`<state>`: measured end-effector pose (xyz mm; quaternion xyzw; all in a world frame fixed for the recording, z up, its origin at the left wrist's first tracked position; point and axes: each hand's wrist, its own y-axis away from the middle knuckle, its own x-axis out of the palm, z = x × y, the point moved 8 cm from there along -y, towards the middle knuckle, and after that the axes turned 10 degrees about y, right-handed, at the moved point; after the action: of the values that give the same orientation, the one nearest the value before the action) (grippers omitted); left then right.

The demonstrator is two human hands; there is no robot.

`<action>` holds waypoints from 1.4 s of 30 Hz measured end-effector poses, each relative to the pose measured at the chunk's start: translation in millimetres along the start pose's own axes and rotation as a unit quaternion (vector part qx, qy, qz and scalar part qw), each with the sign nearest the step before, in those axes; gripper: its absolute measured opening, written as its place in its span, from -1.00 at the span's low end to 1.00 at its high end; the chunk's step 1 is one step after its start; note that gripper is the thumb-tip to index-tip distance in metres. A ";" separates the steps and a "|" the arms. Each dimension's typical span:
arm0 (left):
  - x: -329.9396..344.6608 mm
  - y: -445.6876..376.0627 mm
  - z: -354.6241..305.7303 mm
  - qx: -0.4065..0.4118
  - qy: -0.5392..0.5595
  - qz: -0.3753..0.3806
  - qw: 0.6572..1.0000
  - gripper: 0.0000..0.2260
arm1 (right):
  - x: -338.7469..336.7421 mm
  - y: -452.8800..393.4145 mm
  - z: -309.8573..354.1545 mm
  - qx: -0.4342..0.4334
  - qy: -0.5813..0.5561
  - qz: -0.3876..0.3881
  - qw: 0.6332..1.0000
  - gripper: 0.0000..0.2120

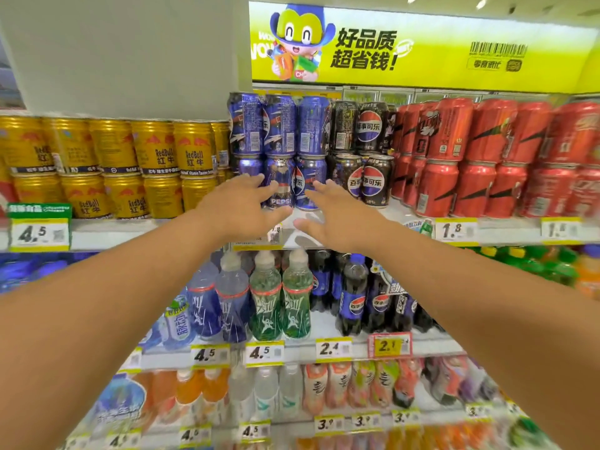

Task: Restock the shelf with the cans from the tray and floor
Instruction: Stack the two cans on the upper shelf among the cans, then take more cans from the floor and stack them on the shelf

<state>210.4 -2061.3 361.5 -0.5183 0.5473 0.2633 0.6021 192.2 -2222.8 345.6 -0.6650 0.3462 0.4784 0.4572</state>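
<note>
2 hands, L (pixel 242 206) & R (pixel 337 216), spread empty before blue Pepsi cans (pixel 293 183) on shelf (pixel 506 230).

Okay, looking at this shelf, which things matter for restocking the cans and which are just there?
Job: blue Pepsi cans, left hand, right hand, can shelf.
Just there: Red Bull cans, red cans, bottles, yellow banner.
</note>
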 end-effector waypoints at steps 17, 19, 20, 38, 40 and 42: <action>72.0 153.3 -51.1 -0.010 -0.042 -0.012 0.999 -0.27 | 61.9 141.0 41.4 -0.074 0.055 -0.044 0.995 -0.27; 93.7 175.7 -54.6 -0.033 -0.033 0.008 0.999 -0.26 | 86.4 160.1 46.8 -0.083 0.036 -0.026 0.996 -0.28; 104.3 186.4 -56.7 -0.033 -0.039 0.010 0.999 -0.27 | 98.3 168.2 50.1 -0.088 0.032 -0.021 0.995 -0.28; 388.9 346.8 43.9 -0.099 0.025 0.092 0.990 -0.28 | 400.9 255.3 141.3 -0.068 -0.002 0.046 0.997 -0.29; 429.9 374.5 53.2 -0.093 0.031 0.094 0.991 -0.31 | 439.7 265.6 157.1 -0.080 -0.008 0.044 0.996 -0.34; 472.7 404.4 58.0 -0.074 0.053 0.094 0.991 -0.35 | 488.5 279.9 173.0 -0.087 -0.012 0.074 0.993 -0.32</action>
<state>-0.9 -1995.6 -222.9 -0.5209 0.6036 0.3311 0.5047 33.3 -2167.3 -218.9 -0.6691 0.3457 0.5472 0.3652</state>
